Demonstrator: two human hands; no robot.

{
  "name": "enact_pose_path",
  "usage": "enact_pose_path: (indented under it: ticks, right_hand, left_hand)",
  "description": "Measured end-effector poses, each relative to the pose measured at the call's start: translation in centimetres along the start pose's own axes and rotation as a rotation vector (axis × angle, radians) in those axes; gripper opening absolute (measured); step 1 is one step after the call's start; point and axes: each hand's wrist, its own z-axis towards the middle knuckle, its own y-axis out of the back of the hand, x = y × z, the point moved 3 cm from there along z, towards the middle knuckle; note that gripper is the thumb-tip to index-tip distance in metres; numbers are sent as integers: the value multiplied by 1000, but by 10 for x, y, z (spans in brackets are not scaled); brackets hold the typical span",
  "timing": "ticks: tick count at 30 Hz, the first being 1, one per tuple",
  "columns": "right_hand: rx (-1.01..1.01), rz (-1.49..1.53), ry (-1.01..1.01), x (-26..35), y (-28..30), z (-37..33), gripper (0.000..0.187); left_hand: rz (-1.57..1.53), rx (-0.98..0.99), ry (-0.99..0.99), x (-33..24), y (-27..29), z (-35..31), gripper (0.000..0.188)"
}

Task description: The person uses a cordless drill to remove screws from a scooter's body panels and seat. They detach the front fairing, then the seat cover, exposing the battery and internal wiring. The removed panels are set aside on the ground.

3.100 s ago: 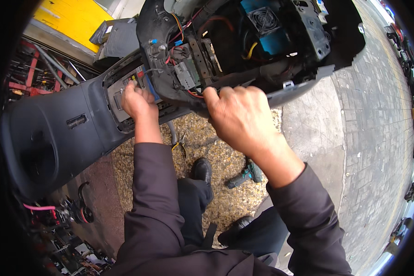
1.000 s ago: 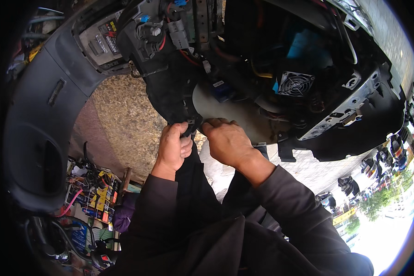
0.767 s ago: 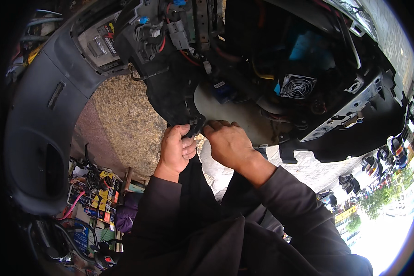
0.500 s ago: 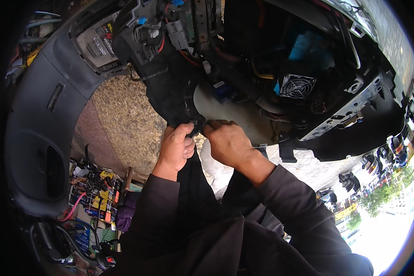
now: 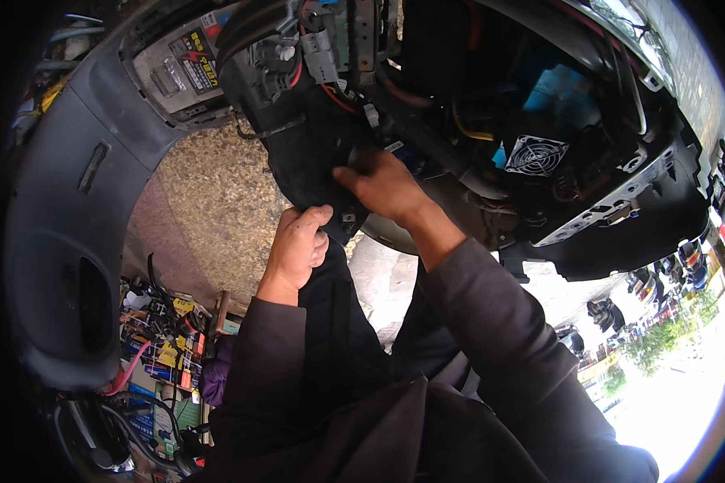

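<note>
A black plastic panel point(image 5: 306, 165) with a curved edge lies in front of me, below a cluster of wiring and a grey connector point(image 5: 320, 58). My left hand point(image 5: 295, 248) is closed on its near edge, thumb on top, beside a small metal clip point(image 5: 348, 218). Over the panel's right part is my right hand point(image 5: 387, 189), thumb pointing left. Its other fingers are smeared by motion and dark against the panel, so whether they hold anything is hidden.
A round-grilled fan point(image 5: 537, 155) and thick black hoses sit inside the dark housing on the right. A perforated metal bracket point(image 5: 612, 201) runs along its side. A large grey curved cover point(image 5: 56, 209) arches at the left. Boxes and cables point(image 5: 165, 346) lie lower left.
My right hand has moved up and away from the panel's near edge, onto the panel. My left hand keeps its hold, shifted slightly left. The view has shifted a little.
</note>
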Motion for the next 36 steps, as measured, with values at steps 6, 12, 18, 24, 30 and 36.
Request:
enact_pose_path:
  ticks: [6, 12, 18, 24, 30, 36]
  right_hand:
    - [27, 10, -81, -7, -21, 19, 50]
    - [85, 435, -74, -23, -25, 22, 47]
    - [-35, 595, -111, -31, -12, 9, 42]
    - [58, 703, -208, -35, -17, 9, 46]
    - [66, 584, -279, -28, -30, 27, 43]
    - [63, 673, -266, -33, -33, 29, 46]
  left_hand:
    - [-18, -46, 1, -1, -2, 5, 19]
    - [-156, -13, 40, 2, -2, 4, 21]
    - [-255, 21, 94, 3, 0, 5, 24]
    - [-284, 41, 130, 4, 0, 6, 26]
    - [-334, 41, 174, 3, -1, 4, 31]
    - [-318, 78, 175, 0, -5, 3, 31]
